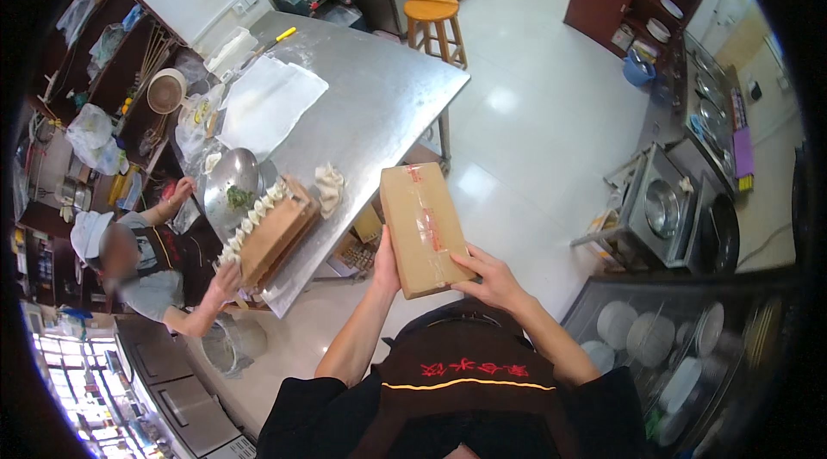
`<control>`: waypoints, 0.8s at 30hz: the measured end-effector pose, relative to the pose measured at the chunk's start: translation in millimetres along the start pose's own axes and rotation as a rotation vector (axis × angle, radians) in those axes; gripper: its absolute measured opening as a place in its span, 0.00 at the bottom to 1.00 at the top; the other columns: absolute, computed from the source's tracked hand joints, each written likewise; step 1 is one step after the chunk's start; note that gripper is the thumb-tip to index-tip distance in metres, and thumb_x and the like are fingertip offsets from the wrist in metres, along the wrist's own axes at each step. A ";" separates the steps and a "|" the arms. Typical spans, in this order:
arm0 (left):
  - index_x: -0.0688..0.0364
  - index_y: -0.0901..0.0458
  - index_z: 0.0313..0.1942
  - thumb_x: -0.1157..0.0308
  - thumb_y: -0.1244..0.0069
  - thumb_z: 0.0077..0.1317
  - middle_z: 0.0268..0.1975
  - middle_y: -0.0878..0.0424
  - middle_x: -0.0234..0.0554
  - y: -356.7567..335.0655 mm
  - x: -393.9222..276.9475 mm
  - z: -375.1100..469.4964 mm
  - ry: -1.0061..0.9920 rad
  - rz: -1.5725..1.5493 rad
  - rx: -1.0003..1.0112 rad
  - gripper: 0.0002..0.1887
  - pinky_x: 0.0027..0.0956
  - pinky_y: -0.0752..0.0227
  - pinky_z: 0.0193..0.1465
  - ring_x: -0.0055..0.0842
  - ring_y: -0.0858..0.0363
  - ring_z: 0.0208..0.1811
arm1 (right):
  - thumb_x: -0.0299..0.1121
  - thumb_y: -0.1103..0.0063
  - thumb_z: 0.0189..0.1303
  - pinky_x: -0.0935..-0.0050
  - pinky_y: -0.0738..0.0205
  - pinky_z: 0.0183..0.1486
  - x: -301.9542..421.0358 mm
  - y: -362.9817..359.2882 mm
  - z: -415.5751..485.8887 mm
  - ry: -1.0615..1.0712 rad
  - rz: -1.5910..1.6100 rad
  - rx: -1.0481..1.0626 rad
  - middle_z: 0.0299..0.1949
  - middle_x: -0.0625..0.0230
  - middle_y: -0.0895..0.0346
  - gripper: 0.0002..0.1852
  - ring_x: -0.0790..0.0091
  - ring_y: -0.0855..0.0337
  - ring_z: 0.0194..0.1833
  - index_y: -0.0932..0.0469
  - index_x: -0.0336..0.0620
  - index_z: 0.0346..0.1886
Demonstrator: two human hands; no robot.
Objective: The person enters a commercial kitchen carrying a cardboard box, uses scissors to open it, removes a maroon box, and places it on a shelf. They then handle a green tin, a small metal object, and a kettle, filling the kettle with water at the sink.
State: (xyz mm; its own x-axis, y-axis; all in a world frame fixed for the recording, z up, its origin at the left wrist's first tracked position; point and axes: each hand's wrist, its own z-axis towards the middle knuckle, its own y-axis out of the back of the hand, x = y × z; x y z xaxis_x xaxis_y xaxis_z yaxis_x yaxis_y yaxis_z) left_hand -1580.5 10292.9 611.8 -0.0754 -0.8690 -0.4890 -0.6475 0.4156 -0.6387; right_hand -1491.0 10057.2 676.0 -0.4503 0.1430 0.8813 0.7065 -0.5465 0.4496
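Observation:
A taped cardboard box is held up in front of my body, over the tiled floor. My left hand grips its left side near the lower corner. On the lower right corner rests my right hand, thumb across the top face and the other fingers partly hidden at the side. The box is closed, with clear tape bearing red writing along its top. Left of the box, a crumpled cloth lies on the steel worktable.
At the table's left side a person handles a row of dumplings on a wooden board, beside a metal bowl. A wooden stool stands beyond the table. A dish rack is at the lower right, near a steel stand.

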 end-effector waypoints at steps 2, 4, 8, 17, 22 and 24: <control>0.58 0.30 0.66 0.42 0.68 0.78 0.65 0.24 0.43 -18.1 -20.8 22.6 -0.057 -0.023 -0.045 0.31 0.41 0.27 0.64 0.34 0.24 0.63 | 0.38 0.26 0.54 0.63 0.26 0.61 -14.4 21.3 43.8 0.016 -0.012 0.038 0.66 0.49 0.28 0.30 0.49 0.23 0.62 0.23 0.41 0.61; 0.58 0.30 0.66 0.43 0.67 0.78 0.63 0.24 0.43 -37.1 -41.3 43.2 -0.144 0.033 -0.103 0.31 0.40 0.25 0.62 0.34 0.23 0.61 | 0.39 0.26 0.55 0.63 0.25 0.60 -26.0 40.5 85.8 0.034 -0.002 0.087 0.66 0.50 0.28 0.29 0.49 0.22 0.61 0.21 0.42 0.60; 0.60 0.28 0.64 0.45 0.67 0.79 0.58 0.21 0.42 -48.3 -69.6 100.7 -0.284 0.091 -0.229 0.29 0.38 0.23 0.57 0.30 0.20 0.55 | 0.38 0.25 0.54 0.63 0.25 0.60 -50.1 66.0 159.9 0.072 0.015 0.138 0.64 0.50 0.26 0.28 0.50 0.21 0.60 0.20 0.43 0.59; 0.68 0.19 0.51 0.55 0.66 0.77 0.47 0.14 0.55 -56.7 -130.8 255.2 -0.360 0.870 -0.232 0.25 0.40 0.27 0.56 0.41 0.18 0.52 | 0.37 0.28 0.56 0.63 0.23 0.57 -113.6 79.2 271.8 0.015 -0.264 -0.004 0.65 0.54 0.25 0.22 0.53 0.19 0.58 0.17 0.42 0.54; 0.62 0.22 0.59 0.59 0.56 0.69 0.57 0.20 0.61 -67.0 -158.1 270.0 -0.578 1.269 -0.263 0.23 0.41 0.30 0.64 0.47 0.23 0.60 | 0.34 0.29 0.55 0.59 0.23 0.56 -142.8 74.7 305.0 0.016 -0.488 -0.014 0.58 0.55 0.22 0.16 0.53 0.20 0.55 0.18 0.40 0.46; 0.61 0.26 0.63 0.61 0.50 0.66 0.64 0.26 0.59 -79.7 -166.0 253.6 -0.690 1.293 -0.146 0.26 0.41 0.30 0.65 0.46 0.26 0.63 | 0.34 0.28 0.53 0.58 0.23 0.56 -140.8 73.5 316.0 0.014 -0.491 -0.005 0.56 0.54 0.23 0.18 0.52 0.21 0.56 0.19 0.41 0.47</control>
State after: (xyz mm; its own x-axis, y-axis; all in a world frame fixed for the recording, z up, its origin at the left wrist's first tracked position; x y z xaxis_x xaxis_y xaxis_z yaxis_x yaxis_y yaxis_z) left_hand -1324.1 10472.1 593.3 -0.3070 0.3916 -0.8674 -0.4851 0.7197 0.4967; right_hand -1203.1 10257.7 630.8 -0.7372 0.3736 0.5629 0.4059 -0.4212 0.8111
